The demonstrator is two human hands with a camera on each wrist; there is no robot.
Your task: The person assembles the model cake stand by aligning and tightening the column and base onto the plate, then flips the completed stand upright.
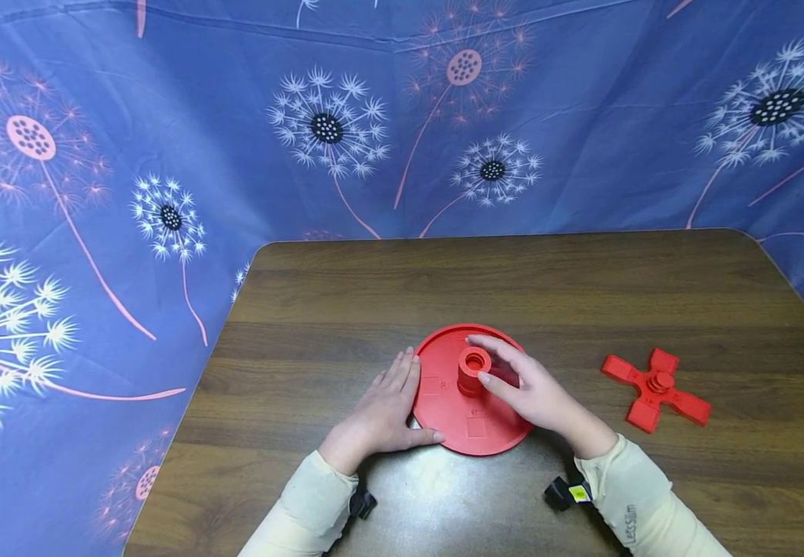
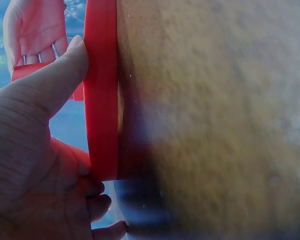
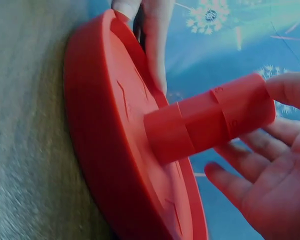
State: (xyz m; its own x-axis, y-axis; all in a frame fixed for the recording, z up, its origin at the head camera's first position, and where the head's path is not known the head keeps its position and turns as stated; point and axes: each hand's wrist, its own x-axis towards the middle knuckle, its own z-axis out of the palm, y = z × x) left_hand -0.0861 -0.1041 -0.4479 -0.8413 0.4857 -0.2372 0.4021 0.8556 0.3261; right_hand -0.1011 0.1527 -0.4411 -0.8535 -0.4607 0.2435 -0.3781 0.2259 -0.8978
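Note:
A round red base plate (image 1: pixel 443 422) with a raised rim lies on the table, with faint outlines and marks on its face. From its middle stands a red hollow cylinder (image 1: pixel 470 379), a ringed hole in its upper end; in the right wrist view the cylinder (image 3: pixel 205 120) shows stepped sections. My left hand (image 1: pixel 384 406) rests against the plate's left edge, fingers straight and thumb at the near rim. My right hand (image 1: pixel 530 387) holds the cylinder near its top, thumb on the near side and fingers reaching round behind.
To the right lies a red cross-shaped piece (image 1: pixel 659 387) with four flat arms and a round stud at its centre. The wooden table (image 1: pixel 318 294) ends at the back against a blue cloth (image 1: pixel 220 77) printed with dandelions. Black wrist cameras hang under both sleeves.

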